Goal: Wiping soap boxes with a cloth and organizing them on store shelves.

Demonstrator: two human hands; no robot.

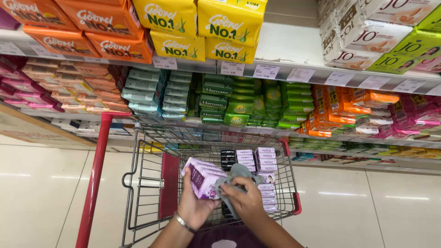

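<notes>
Shelves [285, 69] of stacked soap packs run across the top, cut off at every edge, and the lower rows behind the cart are too dim to sort out. Lower left, a red handle [94, 179] slants up the side of a wire shopping cart [147, 193], whose floor is mostly hidden by both hands. Over the cart, the left hand [193, 204], with a metal bangle [183, 222] at the wrist, has its fingers wrapped around the underside of a purple soap pack [202, 177], so the pack's lower face cannot be seen. That pack is a long pale-purple block with a darker purple end panel; its long axis tilts from upper left down to lower right, the dark end facing the camera. Just to its right, the right hand [248, 202] has its fingers closed on a grey cloth [234, 181] pressed against the pack's right end. Behind them, more purple packs [266, 183] stand stacked inside the cart beside a few black ones [228, 158].
</notes>
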